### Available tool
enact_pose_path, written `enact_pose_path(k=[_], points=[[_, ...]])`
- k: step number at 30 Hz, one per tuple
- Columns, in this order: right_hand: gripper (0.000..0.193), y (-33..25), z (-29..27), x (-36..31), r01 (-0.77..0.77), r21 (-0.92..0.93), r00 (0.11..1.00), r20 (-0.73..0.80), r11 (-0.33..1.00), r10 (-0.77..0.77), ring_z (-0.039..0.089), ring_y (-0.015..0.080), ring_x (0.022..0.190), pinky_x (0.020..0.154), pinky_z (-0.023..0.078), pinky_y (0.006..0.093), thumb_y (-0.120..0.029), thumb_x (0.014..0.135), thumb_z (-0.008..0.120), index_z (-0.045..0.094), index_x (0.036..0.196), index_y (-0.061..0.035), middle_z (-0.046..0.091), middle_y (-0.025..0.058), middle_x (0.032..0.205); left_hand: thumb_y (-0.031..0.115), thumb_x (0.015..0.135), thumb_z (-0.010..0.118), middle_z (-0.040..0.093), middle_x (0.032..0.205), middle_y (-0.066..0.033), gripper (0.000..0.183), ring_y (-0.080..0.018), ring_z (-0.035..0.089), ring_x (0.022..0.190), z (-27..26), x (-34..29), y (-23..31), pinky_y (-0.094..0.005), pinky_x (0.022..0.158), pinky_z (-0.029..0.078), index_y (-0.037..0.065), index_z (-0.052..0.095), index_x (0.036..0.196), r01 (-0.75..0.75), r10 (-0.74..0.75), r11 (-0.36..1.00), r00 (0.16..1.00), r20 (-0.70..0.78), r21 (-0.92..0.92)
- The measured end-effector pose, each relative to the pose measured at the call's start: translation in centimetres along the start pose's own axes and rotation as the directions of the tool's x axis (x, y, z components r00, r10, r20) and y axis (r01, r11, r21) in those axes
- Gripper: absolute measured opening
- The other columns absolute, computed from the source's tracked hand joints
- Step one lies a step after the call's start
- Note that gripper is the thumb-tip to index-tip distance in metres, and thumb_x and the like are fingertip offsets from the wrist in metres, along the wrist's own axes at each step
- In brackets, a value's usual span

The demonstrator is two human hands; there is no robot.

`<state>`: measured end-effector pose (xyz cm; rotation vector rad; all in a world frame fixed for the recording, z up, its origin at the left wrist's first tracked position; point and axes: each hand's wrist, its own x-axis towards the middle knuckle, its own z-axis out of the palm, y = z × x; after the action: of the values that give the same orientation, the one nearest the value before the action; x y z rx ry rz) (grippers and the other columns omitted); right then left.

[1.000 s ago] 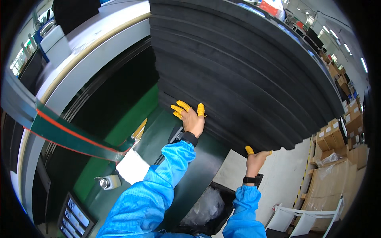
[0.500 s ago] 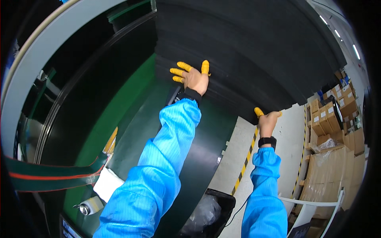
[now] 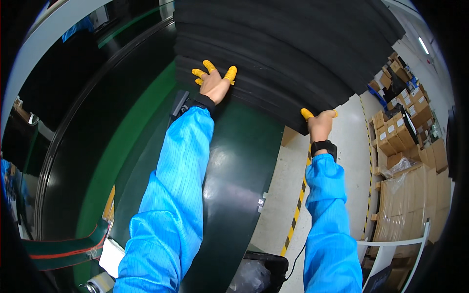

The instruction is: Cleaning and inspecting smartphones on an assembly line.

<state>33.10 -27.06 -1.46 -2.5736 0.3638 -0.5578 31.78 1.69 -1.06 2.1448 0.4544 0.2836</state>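
Both arms stretch forward to the stack of black sheets (image 3: pixel 293 44). The left hand (image 3: pixel 214 83) lies flat, fingers spread, against its edge; the right hand (image 3: pixel 320 124) pinches its lower corner.

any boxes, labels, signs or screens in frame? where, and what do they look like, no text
Cardboard boxes: right side, stacked on the floor, brown, each with a small white label.
Flat cardboard stack: lower right, brown sheets, partly under clear wrap.
Striped floor tape: yellow and black, running along the pale floor beside the right arm.
Small white tag: on the edge of the dark green table.
No screens visible.
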Motion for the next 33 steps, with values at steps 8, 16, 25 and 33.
enact_pose_path(k=[8,16,25,33], points=[[0.074,-2.6,1.4,-0.4,-0.065,0.061,0.997,0.053,0.996,0.062,0.061,0.0397,0.1,0.085,0.05,0.0374,-0.02,0.073,0.08,0.035,0.121,0.0143,0.059,0.0294,0.108,0.049,0.091,0.045,0.015,0.151,-0.0281,0.081,-0.0483,0.007,0.139,-0.9,-2.1,-2.7,-0.0482,0.114,0.01,-0.006,0.018,0.145,-0.259,0.21,0.724,0.965,0.154,0.639],[0.078,0.7,1.7,1.6,0.171,0.084,0.981,0.074,0.982,-0.178,0.055,0.0431,0.108,0.093,0.046,0.0421,-0.04,0.066,0.083,0.049,0.115,0.0106,0.058,0.0283,0.111,0.052,0.087,0.046,0.02,0.151,-0.023,0.073,-0.0554,0.01,0.135,14.8,-29.4,-5.8,-0.0764,0.099,0.009,0.0,0.038,0.139,-0.17,-0.117,0.643,0.942,0.316,0.747],[0.037,8.3,-7.4,-21.7,-0.45,0.89,0.892,0.445,-0.072,-0.08,0.058,0.0304,0.103,0.081,0.053,0.0414,-0.006,0.089,0.055,0.041,0.123,-0.0059,0.048,0.0099,0.114,0.063,0.078,0.055,0.04,0.136,-0.0332,0.096,-0.047,0.039,0.127,3.2,-28.1,3.3,-0.0498,0.106,0.032,-0.006,0.032,0.14,-0.302,-0.144,0.78,0.766,0.626,0.548],[0.038,17.0,-18.5,-39.4,-0.782,0.529,0.516,0.846,0.33,-0.135,0.06,0.0352,0.101,0.082,0.054,0.0477,0.011,0.078,0.035,0.043,0.114,0.0027,0.046,0.0174,0.118,0.053,0.085,0.057,0.053,0.127,-0.0246,0.061,-0.0413,0.052,0.117,-20.9,-54.9,15.0,-0.0449,0.094,0.046,0.003,0.057,0.121,-0.42,0.166,0.812,0.833,0.528,0.406]])
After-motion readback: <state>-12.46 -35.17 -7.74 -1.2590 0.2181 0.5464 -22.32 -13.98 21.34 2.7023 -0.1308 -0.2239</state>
